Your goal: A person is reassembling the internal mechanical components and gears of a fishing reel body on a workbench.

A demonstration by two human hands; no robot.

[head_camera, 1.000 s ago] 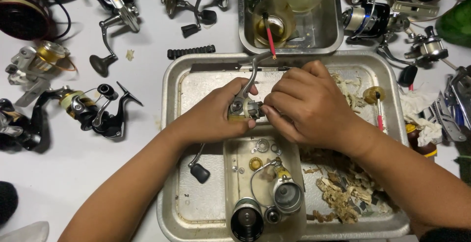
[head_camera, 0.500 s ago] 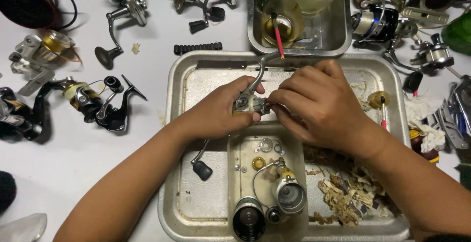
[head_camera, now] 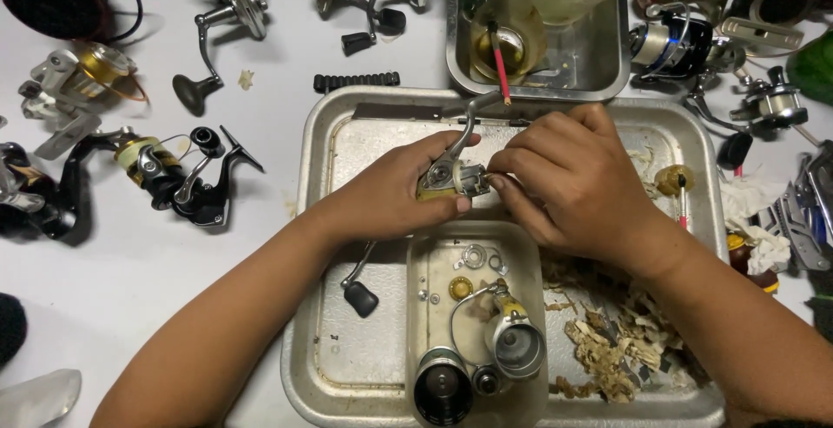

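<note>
We see left hand (head_camera: 395,194) clamped on small silver-gold metal reel body (head_camera: 451,178) mid-frame, right hand (head_camera: 573,181) fingertips pinching it; loose parts could drop into dented silver metal tray (head_camera: 334,350).

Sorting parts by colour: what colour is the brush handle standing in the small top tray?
Red; the brush handle shows best in the head view.

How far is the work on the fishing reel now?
Already taken off: a spool, rotor with bail, washers and a gear lie in the small clear tray. In hand: the left hand grips the reel body while the right hand works at its side. Left: the body itself is not yet opened, as far as visible.
</note>
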